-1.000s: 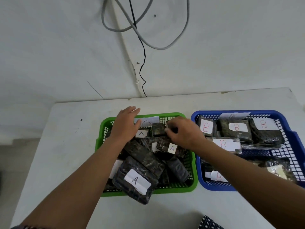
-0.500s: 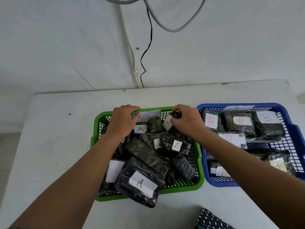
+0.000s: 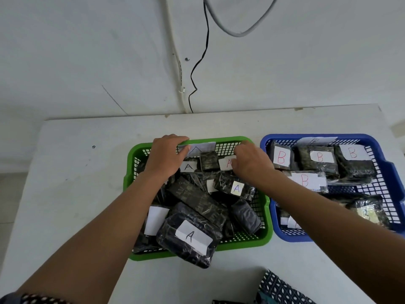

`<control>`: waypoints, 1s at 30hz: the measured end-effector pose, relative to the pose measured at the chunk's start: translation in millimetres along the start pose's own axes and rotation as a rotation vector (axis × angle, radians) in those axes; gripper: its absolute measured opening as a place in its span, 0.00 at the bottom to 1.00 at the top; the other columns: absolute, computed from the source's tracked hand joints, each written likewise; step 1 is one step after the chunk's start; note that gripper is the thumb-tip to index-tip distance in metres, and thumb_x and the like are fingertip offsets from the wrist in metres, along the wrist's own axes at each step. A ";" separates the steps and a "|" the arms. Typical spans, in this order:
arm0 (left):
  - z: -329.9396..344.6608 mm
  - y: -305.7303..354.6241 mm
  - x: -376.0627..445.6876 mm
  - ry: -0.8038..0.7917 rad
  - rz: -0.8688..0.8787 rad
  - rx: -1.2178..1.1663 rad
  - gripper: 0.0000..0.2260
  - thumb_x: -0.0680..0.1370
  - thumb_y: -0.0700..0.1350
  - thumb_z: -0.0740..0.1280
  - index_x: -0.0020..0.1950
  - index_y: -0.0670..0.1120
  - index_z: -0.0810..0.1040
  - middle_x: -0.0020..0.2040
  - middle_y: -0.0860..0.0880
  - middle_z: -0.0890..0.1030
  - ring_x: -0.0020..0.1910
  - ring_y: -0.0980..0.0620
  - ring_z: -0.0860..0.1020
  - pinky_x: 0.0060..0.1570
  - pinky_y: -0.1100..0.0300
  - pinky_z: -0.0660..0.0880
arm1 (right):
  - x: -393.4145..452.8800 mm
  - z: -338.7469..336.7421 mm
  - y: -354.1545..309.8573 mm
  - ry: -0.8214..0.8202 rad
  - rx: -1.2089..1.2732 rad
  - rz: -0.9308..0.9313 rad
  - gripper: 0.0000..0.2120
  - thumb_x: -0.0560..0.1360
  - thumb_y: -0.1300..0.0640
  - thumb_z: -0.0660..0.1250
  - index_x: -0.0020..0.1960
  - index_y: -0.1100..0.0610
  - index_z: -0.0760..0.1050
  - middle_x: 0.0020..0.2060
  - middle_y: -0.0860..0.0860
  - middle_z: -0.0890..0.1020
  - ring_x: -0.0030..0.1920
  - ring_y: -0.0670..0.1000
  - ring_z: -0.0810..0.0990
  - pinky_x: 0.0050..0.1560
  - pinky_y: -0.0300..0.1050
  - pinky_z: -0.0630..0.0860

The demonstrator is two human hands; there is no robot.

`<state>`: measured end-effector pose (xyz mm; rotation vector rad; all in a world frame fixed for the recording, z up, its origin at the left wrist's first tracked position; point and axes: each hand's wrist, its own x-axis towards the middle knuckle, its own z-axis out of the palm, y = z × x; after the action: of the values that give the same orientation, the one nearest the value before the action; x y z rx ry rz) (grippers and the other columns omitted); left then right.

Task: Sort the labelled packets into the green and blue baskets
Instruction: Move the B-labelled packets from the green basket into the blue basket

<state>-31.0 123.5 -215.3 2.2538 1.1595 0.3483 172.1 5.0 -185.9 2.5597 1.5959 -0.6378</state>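
Note:
A green basket (image 3: 268, 222) in the middle of the table holds several dark packets with white "A" labels; the largest one (image 3: 188, 240) hangs over its front rim. To its right a blue basket (image 3: 392, 172) holds several dark packets labelled "B" (image 3: 281, 156). My left hand (image 3: 165, 155) rests on the green basket's far rim, fingers curled over the edge. My right hand (image 3: 251, 161) is at the far right of the green basket, fingers pinched on a small packet with a red "A" label (image 3: 226, 164).
The white table (image 3: 76, 183) stands against a white wall with a black cable (image 3: 198, 66) and a grey cable hanging down. A piece of dark patterned fabric (image 3: 282, 290) lies at the table's near edge.
My left hand has moved from over the packets to grip the green basket's far rim. My right hand has shifted to the far right corner with the small "A" packet.

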 end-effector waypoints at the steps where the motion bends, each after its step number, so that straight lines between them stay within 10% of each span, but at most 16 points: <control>1: -1.4 -0.3 0.0 -0.013 -0.001 -0.013 0.16 0.80 0.49 0.68 0.66 0.45 0.80 0.59 0.46 0.83 0.58 0.47 0.79 0.64 0.46 0.72 | -0.3 1.5 -2.5 0.010 -0.045 -0.012 0.09 0.79 0.58 0.65 0.57 0.60 0.76 0.56 0.57 0.77 0.53 0.62 0.79 0.47 0.54 0.77; 9: -37.7 -23.1 -25.8 0.147 -0.099 -0.032 0.18 0.81 0.51 0.65 0.70 0.49 0.77 0.70 0.49 0.77 0.71 0.52 0.71 0.72 0.54 0.65 | -9.8 1.8 -21.1 0.242 0.015 -0.153 0.09 0.79 0.55 0.65 0.58 0.54 0.79 0.55 0.52 0.81 0.56 0.57 0.79 0.44 0.49 0.73; 15: -55.9 -47.0 -76.5 0.283 -0.284 -0.117 0.19 0.82 0.48 0.64 0.73 0.46 0.73 0.72 0.48 0.74 0.71 0.52 0.72 0.71 0.58 0.68 | -6.9 10.8 -96.6 -0.009 0.376 -0.448 0.18 0.78 0.50 0.67 0.67 0.51 0.77 0.66 0.51 0.79 0.66 0.53 0.76 0.67 0.52 0.73; 19: -51.8 -52.2 -96.7 0.307 -0.308 -0.134 0.17 0.80 0.40 0.67 0.70 0.43 0.76 0.65 0.50 0.80 0.61 0.50 0.80 0.53 0.83 0.64 | 1.5 22.2 -130.1 -0.140 0.282 -0.605 0.27 0.76 0.56 0.71 0.74 0.50 0.70 0.75 0.52 0.70 0.74 0.52 0.66 0.74 0.45 0.60; 30: -42.6 -54.8 -102.3 0.331 -0.333 -0.073 0.14 0.80 0.40 0.66 0.66 0.43 0.80 0.51 0.42 0.86 0.39 0.57 0.75 0.42 0.84 0.63 | 2.4 42.9 -141.3 0.005 0.521 -0.463 0.18 0.68 0.51 0.80 0.55 0.56 0.85 0.60 0.54 0.83 0.61 0.53 0.79 0.61 0.36 0.68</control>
<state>-147.3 81.7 -210.9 1.9410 1.6337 0.6325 36.5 61.2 -202.5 2.4894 2.3095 -1.2289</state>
